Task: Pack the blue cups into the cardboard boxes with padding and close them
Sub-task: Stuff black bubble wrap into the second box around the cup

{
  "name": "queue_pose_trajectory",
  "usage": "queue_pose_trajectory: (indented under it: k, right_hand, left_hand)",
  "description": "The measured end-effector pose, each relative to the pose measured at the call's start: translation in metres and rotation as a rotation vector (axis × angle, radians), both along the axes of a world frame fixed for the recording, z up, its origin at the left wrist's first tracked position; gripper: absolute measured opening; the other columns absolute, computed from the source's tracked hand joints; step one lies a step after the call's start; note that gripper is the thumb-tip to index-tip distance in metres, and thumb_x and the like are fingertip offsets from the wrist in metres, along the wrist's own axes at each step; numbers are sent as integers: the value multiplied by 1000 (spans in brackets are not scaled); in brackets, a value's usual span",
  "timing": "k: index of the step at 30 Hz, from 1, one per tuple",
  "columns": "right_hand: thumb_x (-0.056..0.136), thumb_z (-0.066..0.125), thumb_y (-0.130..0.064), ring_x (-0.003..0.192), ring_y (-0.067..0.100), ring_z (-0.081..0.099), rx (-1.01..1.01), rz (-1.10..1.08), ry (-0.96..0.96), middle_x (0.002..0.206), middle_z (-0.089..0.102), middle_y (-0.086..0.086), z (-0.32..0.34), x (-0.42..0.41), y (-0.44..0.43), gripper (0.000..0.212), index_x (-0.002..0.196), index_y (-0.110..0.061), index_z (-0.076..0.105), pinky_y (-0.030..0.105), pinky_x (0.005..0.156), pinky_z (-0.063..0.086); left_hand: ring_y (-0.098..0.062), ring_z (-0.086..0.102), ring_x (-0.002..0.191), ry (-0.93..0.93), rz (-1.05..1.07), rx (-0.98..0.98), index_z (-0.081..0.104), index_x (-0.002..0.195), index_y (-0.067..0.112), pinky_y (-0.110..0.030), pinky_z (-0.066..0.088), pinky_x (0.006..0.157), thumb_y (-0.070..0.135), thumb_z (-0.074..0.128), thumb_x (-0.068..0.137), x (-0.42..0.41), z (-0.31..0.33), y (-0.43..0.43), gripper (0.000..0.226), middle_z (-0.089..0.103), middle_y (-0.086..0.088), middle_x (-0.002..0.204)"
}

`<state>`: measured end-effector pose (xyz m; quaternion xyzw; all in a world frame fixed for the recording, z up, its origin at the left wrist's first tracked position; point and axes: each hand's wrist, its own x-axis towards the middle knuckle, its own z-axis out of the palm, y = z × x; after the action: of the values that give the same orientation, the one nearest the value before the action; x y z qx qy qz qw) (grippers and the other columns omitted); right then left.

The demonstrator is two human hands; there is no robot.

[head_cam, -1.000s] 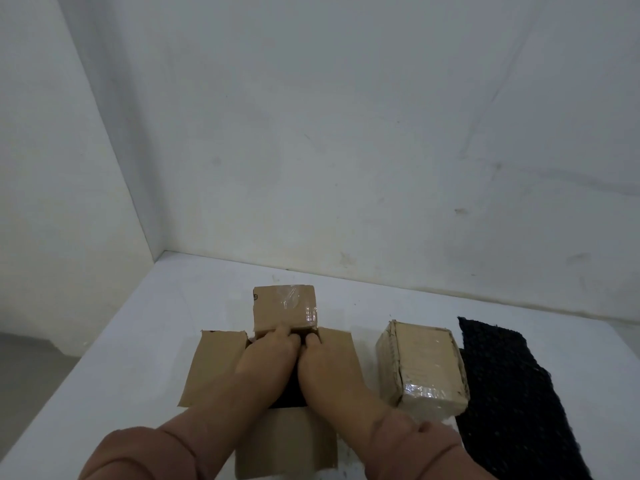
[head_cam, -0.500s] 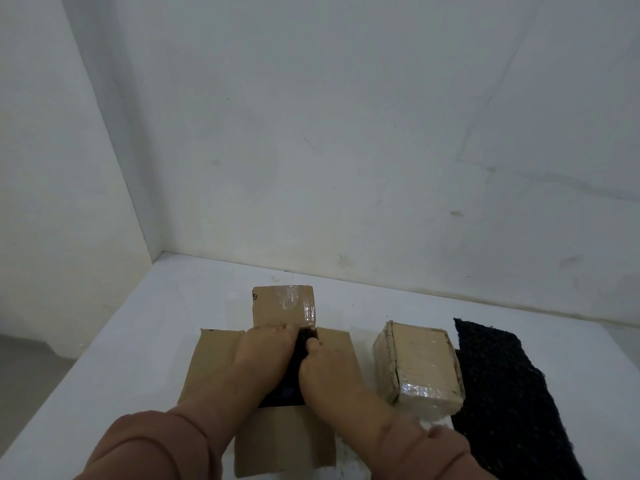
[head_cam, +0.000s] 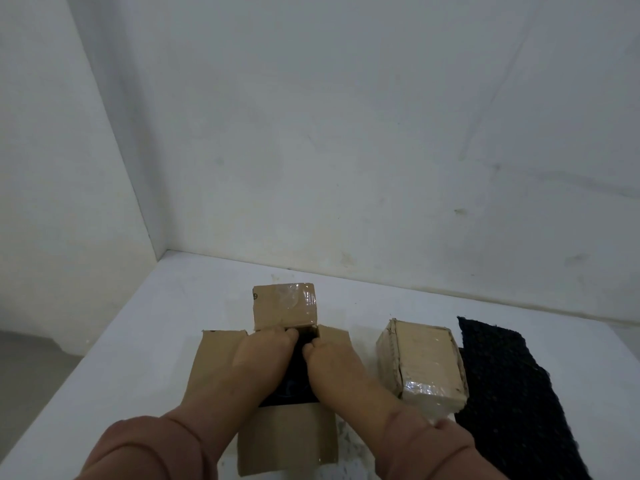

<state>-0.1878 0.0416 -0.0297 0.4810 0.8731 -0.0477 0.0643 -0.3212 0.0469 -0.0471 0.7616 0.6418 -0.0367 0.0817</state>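
An open cardboard box (head_cam: pixel 284 308) lies on the white table with its four flaps spread flat. Dark padding (head_cam: pixel 296 382) fills its opening. My left hand (head_cam: pixel 263 355) and my right hand (head_cam: pixel 332 362) both press down into the box, fingers curled onto the padding, with a narrow gap between them. No blue cup shows; whatever is under the padding is hidden. To the right stands a second cardboard box (head_cam: pixel 420 362), shut and wrapped in clear tape.
A sheet of dark bubble-wrap padding (head_cam: pixel 512 393) lies flat at the right, touching the taped box. The white table (head_cam: pixel 145 341) meets the walls at the back and back left; its left edge drops to the floor.
My two hands have drawn slightly apart, so more of the dark padding shows between them. The boxes and the loose sheet have stayed in place.
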Motion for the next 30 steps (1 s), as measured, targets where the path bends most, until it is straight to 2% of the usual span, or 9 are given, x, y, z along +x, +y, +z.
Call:
queue_pose_trajectory:
  k: [3,7,12,14,18,21,24,27,30]
  right_hand:
    - [86,47,-9,98,34,55,46,-5,49,113,54,15,-5,7,-5,24,106,-3,58,39,76,39]
    - [89,43,-13,102,31,52,35,-19,60,118,54,12,-8,10,-9,28,109,-4,60,41,86,38]
    - [94,40,-16,123,30,45,-43,0,34,149,37,7,-3,21,-9,37,125,-8,57,40,98,34]
    - [95,40,-19,126,26,45,-37,25,119,152,34,3,5,30,-12,37,127,-10,57,37,99,35]
    - [85,49,-13,95,17,64,212,-73,563,113,67,6,25,63,-22,31,108,-12,70,20,82,47]
    - [81,40,-18,85,6,55,278,-296,834,90,66,2,29,108,-32,35,92,-7,72,-1,77,35]
    - [81,49,-9,80,9,56,381,-628,1024,84,61,-2,25,171,-40,22,83,-6,70,-1,73,36]
    - [87,51,-5,91,18,58,156,-1005,955,102,65,5,3,242,-48,20,92,-14,68,21,76,41]
    - [86,50,-6,97,18,58,-110,-1087,686,116,65,8,-25,292,-59,27,105,-15,67,20,78,38]
  left_hand:
    - [-22,61,103,-7,-13,-13,56,110,15,-34,53,83,15,54,90,-4,0,0,20,61,-7,116]
    - [-25,57,109,31,-21,-48,58,114,11,-37,52,88,13,56,90,-2,3,-2,25,55,-10,123]
    - [-28,48,118,197,-64,-41,58,121,10,-36,48,92,19,55,91,5,11,-4,32,48,-12,129]
    - [-26,49,115,207,-47,-39,59,119,11,-35,46,91,23,56,89,11,19,-6,32,50,-10,125]
    - [-25,56,107,-135,6,89,57,120,18,-32,47,89,15,45,91,43,36,-9,32,56,-7,121]
    - [-21,57,105,-474,-16,104,59,123,18,-26,44,87,11,46,92,93,49,-17,34,56,-5,119]
    - [-21,58,106,-720,-44,75,63,118,17,-25,44,89,8,42,95,150,55,-33,32,58,-6,120]
    - [-18,56,106,-817,-106,-76,63,118,15,-17,41,81,7,38,97,207,47,-50,33,57,-6,122]
    - [-12,52,96,-861,-85,-257,64,116,12,-12,35,68,5,39,97,256,24,-59,31,58,-6,122]
